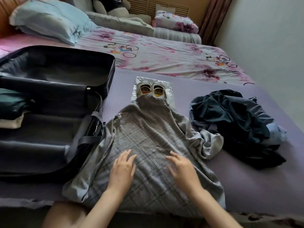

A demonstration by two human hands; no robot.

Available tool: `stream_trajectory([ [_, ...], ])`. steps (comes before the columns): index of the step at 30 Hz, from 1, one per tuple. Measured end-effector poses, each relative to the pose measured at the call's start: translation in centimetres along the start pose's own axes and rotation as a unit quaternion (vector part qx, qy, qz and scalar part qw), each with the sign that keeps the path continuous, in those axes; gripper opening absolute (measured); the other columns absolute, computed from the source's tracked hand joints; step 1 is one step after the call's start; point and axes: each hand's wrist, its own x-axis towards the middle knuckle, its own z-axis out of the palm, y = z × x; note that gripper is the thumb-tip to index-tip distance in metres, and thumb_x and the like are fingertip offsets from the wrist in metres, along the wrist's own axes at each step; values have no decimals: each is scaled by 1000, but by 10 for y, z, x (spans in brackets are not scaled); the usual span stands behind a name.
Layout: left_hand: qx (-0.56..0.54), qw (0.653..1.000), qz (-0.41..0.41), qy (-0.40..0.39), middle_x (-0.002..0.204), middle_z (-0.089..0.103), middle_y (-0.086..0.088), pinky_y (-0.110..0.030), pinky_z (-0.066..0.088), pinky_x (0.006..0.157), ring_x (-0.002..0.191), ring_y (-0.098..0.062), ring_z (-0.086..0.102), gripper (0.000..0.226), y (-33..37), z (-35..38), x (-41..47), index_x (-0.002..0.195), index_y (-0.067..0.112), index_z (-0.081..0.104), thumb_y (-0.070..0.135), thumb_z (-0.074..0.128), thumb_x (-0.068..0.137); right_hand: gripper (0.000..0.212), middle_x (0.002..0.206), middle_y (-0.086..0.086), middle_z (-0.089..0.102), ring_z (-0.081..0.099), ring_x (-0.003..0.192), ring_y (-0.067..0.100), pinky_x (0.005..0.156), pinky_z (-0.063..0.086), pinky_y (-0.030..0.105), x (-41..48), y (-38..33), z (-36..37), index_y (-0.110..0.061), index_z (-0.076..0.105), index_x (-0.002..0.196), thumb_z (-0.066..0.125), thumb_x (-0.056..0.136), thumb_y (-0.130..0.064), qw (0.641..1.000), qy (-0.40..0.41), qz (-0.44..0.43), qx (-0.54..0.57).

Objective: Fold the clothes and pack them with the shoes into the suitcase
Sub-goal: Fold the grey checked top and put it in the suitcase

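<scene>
While both hands lie palm down on the gray checked garment [148, 132], neither grips anything. Left hand [122, 168]: fingers straight and close together, flat on the cloth. Right hand [182, 168]: fingers straight, slightly spread, a bit blurred, also on the cloth. Bare forearms come in from the bottom edge.

Garment is spread out on a purple mat [246, 186] that covers the near part of the bed, hem toward the person, narrow end pointing away. Its right sleeve is bunched up in a lump at the right side. Its left edge lies against the rim of the suitcase [108, 71].

Suitcase is open, on the left of the mat, dark lining, gray straps [97, 116] hanging at the near right side. Folded clothes [11, 109], dark green over a cream piece, sit at its far left.

Shoes [151, 90]: a pair, side by side, openings up, on a clear plastic sheet [167, 89] beyond the garment. The garment's far end drapes over their near part.

Pile of dark clothes [238, 125], unfolded, on the mat to the right, just beside the bunched sleeve.

Further back: floral bed sheet [164, 55], pale blue pillow [49, 18], stuffed toy [113, 7], folded floral quilt [176, 22], curtain [213, 18] in the corner.
</scene>
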Motion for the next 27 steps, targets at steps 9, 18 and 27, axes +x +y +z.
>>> stream_trajectory([
  [9,135,983,53,-111,156,7,-12,-49,8,112,143,-28,3,65,42,47,81,149,26,15,58,2,94,77,141,10,46,36,134,25,111,28,37,137,66,-52,-10,32,145,58,87,-53,979,33,167,-109],
  [18,109,983,44,-141,154,23,-10,-49,3,108,142,-21,10,74,35,72,103,149,25,21,68,4,92,37,113,8,63,52,111,26,107,24,34,199,100,-13,-13,53,118,62,85,-29,964,8,164,-207],
  [27,103,986,40,-124,148,-35,1,-49,-34,98,135,-20,-36,93,41,86,136,142,41,-19,79,-32,58,31,92,16,61,55,91,35,93,38,43,240,141,-49,-3,64,96,60,68,10,912,111,25,-395],
])
